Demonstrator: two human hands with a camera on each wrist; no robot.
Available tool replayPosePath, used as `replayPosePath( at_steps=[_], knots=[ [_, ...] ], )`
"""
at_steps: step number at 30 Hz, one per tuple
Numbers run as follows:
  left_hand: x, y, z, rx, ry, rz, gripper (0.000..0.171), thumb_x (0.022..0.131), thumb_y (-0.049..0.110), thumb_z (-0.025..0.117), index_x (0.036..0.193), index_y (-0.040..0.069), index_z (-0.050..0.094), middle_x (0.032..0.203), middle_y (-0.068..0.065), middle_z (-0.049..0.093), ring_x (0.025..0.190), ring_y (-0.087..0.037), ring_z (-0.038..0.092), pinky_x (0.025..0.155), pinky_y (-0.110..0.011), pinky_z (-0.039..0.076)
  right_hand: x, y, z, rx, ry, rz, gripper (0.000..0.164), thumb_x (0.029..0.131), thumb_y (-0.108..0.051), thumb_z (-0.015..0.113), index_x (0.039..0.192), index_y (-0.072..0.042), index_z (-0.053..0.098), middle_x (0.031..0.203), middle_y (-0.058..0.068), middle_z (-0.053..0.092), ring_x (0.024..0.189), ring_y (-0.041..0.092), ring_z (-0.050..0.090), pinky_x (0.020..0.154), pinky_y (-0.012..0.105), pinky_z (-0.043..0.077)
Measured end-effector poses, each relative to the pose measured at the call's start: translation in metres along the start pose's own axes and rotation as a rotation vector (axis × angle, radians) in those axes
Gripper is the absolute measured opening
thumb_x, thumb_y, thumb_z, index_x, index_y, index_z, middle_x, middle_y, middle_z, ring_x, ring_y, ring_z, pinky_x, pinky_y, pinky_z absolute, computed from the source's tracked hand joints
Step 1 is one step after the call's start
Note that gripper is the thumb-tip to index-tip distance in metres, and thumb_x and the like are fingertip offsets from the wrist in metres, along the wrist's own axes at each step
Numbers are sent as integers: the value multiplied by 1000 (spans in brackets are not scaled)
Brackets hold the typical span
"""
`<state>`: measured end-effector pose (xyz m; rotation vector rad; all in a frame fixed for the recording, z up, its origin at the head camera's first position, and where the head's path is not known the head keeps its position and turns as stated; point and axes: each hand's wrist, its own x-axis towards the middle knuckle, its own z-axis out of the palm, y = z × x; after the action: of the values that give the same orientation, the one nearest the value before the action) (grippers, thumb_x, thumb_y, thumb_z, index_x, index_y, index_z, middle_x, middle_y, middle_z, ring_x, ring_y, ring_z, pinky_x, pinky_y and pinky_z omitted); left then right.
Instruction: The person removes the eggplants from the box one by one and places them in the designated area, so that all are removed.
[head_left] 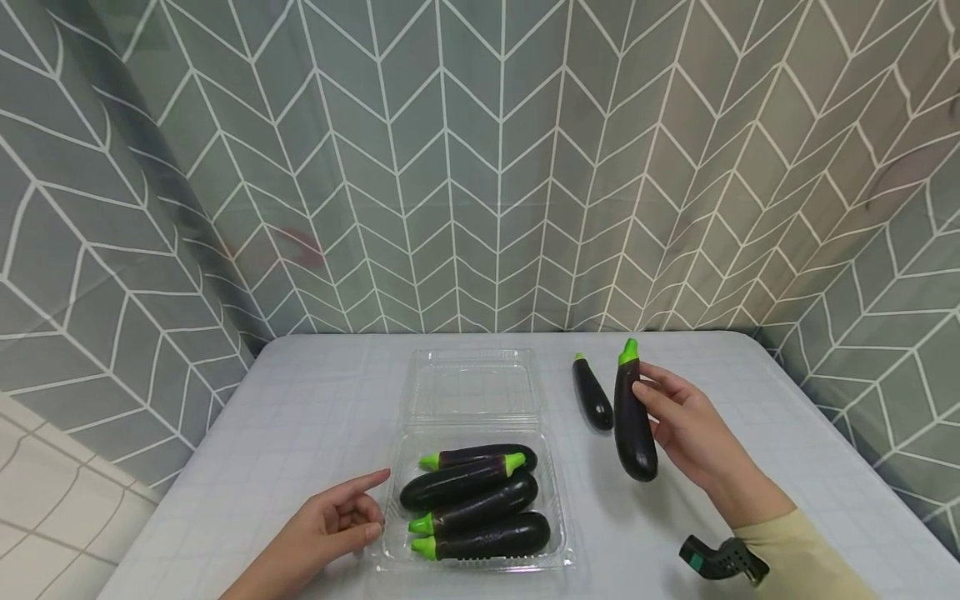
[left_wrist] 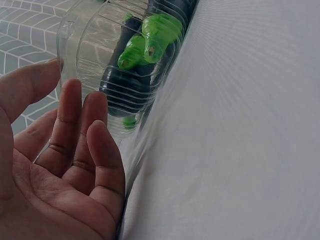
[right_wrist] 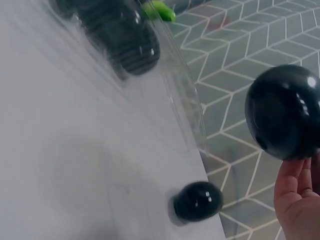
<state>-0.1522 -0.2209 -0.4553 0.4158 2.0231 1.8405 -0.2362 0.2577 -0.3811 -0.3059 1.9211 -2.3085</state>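
Observation:
My right hand (head_left: 686,425) grips a dark purple eggplant (head_left: 633,421) with a bright green stem, held above the table right of the box. In the right wrist view its rounded bottom end faces the camera. A smaller eggplant (head_left: 592,396) lies on the table just left of it. Several eggplants (head_left: 480,504) are stacked crosswise in a clear plastic clamshell box (head_left: 561,533), its lid (head_left: 472,383) folded back. Beside the box's left wall, my left hand (head_left: 326,529) has its fingers loosely bent, fingertips right at the plastic, with nothing in its grasp.
A white cloth covers the table (head_left: 300,400). Behind and to both sides hangs a grey curtain (head_left: 465,167) with white chevron lines. A black strap with a buckle (head_left: 723,558) sits at the right wrist, by a pale yellow sleeve (head_left: 802,558).

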Motion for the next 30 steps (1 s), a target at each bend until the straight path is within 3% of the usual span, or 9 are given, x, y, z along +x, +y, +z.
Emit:
replayPosePath(
  at_steps=[13, 19, 30],
  knots=[
    [-1, 1, 1, 32, -1, 6, 63, 97, 9, 63, 151, -4, 32, 106, -19, 62, 85, -12, 60, 72, -26, 53, 15, -3, -25, -52, 95, 79, 70, 101, -24, 61, 155, 0, 23, 123, -3, 59, 109, 8, 59, 86, 26, 51],
    [-1, 2, 1, 26, -6, 15, 63, 98, 8, 62, 151, -4, 32, 106, -22, 61, 86, -12, 60, 72, -27, 53, 23, 1, -36, -40, 123, 99, 69, 100, -25, 62, 154, 0, 26, 118, -4, 61, 105, 7, 60, 84, 25, 51],
    [-1, 0, 0, 20, -15, 33, 61, 98, 7, 61, 151, -4, 32, 106, -20, 61, 86, -12, 59, 72, -26, 53, 40, 6, -51, -145, 166, 165, 76, 98, -32, 64, 155, -1, 23, 111, -6, 61, 96, 7, 61, 78, 27, 52]
  ],
)
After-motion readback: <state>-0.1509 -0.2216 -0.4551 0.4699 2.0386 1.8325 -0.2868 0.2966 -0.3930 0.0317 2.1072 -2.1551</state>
